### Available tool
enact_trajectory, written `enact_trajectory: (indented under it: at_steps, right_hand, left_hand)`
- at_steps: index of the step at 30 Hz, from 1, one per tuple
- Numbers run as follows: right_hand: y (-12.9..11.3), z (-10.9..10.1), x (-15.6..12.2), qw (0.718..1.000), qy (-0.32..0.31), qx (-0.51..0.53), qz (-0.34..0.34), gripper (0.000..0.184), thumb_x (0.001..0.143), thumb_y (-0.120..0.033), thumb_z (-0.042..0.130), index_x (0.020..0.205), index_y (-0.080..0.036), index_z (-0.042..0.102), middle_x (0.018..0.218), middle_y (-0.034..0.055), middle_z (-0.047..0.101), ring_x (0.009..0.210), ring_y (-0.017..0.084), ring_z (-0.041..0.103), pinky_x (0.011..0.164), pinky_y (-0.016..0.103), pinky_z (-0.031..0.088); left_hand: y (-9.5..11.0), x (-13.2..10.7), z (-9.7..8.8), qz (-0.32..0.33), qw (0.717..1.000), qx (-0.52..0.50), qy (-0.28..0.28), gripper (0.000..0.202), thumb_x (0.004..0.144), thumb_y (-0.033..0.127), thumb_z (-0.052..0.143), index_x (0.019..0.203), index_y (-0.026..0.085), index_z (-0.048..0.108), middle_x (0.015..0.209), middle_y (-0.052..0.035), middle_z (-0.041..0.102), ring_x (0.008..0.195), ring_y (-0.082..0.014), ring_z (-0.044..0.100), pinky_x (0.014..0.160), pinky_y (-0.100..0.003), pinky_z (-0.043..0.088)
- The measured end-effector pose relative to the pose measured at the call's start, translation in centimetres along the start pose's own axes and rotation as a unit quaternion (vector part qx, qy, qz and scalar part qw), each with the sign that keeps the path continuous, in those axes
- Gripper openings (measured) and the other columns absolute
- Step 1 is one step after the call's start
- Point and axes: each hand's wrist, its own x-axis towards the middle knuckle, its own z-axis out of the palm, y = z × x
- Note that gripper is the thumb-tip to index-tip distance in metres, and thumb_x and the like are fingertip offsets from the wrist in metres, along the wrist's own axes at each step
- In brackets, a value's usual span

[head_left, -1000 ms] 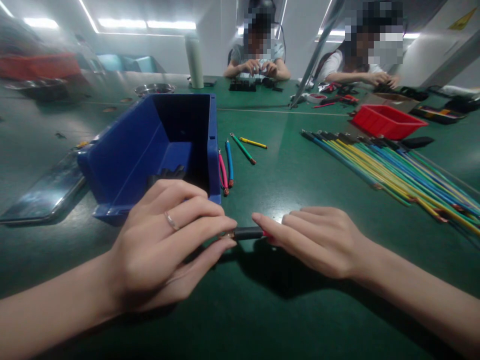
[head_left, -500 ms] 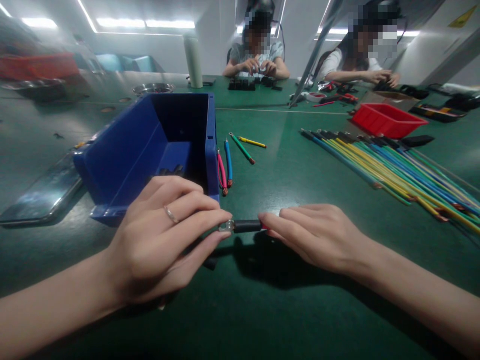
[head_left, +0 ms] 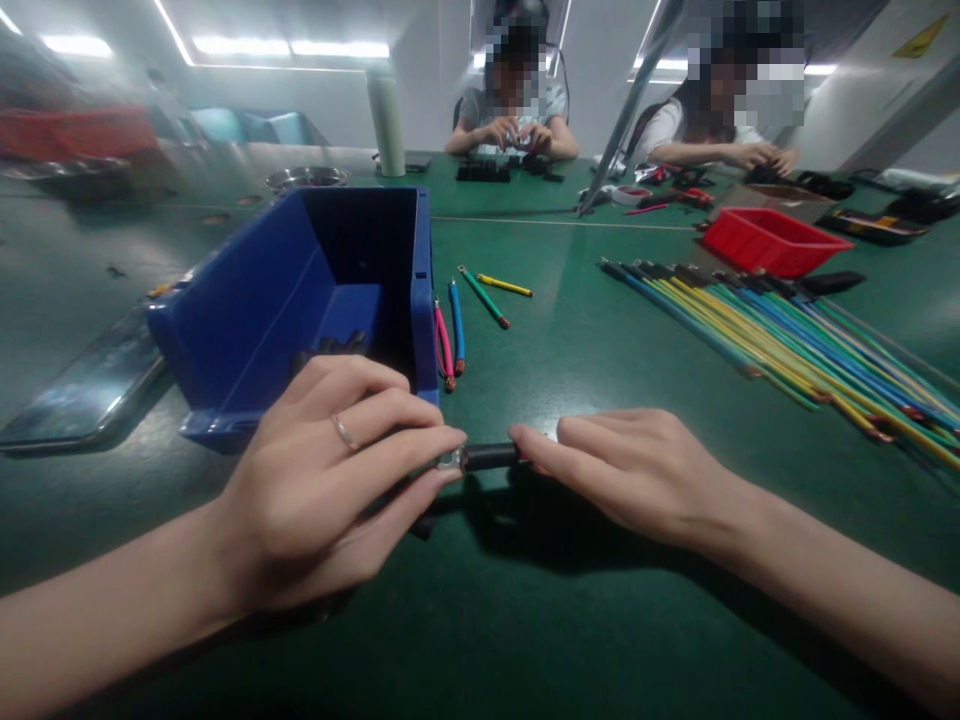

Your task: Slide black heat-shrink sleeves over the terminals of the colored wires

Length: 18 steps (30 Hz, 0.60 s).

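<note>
Head view: one black-sleeved cable (head_left: pixel 491 456), held level above the green tabletop (head_left: pixel 570 660) between my hands. Left hand (head_left: pixel 330 490): back upward, thumb and finger pinching its metal lug (head_left: pixel 451 459). Right hand (head_left: pixel 637 465): knuckles up, fingertips closed on the opposite end.

the single view comes from a camera worn on the person's head, looking forward and down over the green surface (head_left: pixel 555 360). it sits near the left grip (head_left: pixel 322 480) and right grip (head_left: pixel 645 480), which show large in the lower half, their forearms (head_left: pixel 135 590) entering from lower left and lower right. beyond them the sight line runs across to the co-workers (head_left: pixel 551 105) and up to the ceiling lights (head_left: pixel 240 47), far off along the top.
</note>
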Motion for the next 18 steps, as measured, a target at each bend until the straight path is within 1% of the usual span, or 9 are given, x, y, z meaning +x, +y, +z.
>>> enact_trajectory:
  at_steps: [6, 9, 13, 18]
  right_hand:
    - [-0.3, 0.43, -0.48, 1.0, 0.017, 0.008, 0.018, 0.03, 0.118, -0.008, 0.032, 0.141, -0.016, 0.05, 0.073, -0.0065, 0.054, 0.057, 0.014, 0.044, 0.054, 0.033, 0.03]
    - [-0.32, 0.46, -0.55, 1.0, 0.015, 0.004, 0.023, 0.032, 0.118, -0.008, 0.031, 0.142, -0.017, 0.05, 0.074, -0.0059, 0.055, 0.058, 0.014, 0.044, 0.055, 0.033, 0.03]
    - [-0.09, 0.25, -0.27, 1.0, 0.018, -0.001, 0.019, 0.032, 0.115, -0.007, 0.037, 0.141, -0.017, 0.055, 0.074, -0.006, 0.057, 0.058, 0.013, 0.044, 0.055, 0.03, 0.031]
    - [0.0, 0.21, -0.2, 0.998, 0.056, 0.002, 0.026, 0.025, 0.115, -0.011, 0.045, 0.137, -0.014, 0.057, 0.076, -0.0043, 0.06, 0.061, 0.013, 0.049, 0.055, 0.027, 0.037]
  left_hand:
    - [0.02, 0.05, 0.08, -0.004, 1.0, -0.002, -0.001, 0.014, 0.106, 0.015, 0.071, 0.12, 0.019, 0.073, 0.104, -0.0029, 0.079, 0.105, -0.0212, 0.063, 0.098, -0.038, 0.053]
    - [0.11, 0.07, 0.07, -0.013, 1.0, -0.001, -0.001, 0.014, 0.107, 0.016, 0.071, 0.12, 0.019, 0.074, 0.103, -0.0027, 0.08, 0.105, -0.0213, 0.065, 0.098, -0.039, 0.053]
    - [0.25, 0.14, 0.03, -0.026, 1.0, 0.01, -0.003, 0.014, 0.108, 0.017, 0.069, 0.12, 0.022, 0.073, 0.102, -0.0025, 0.08, 0.104, -0.0219, 0.067, 0.098, -0.041, 0.053]
    - [0.32, 0.17, -0.07, -0.029, 1.0, -0.002, -0.01, 0.013, 0.108, 0.019, 0.068, 0.12, 0.021, 0.071, 0.103, -0.005, 0.079, 0.104, -0.0239, 0.067, 0.1, -0.044, 0.053]
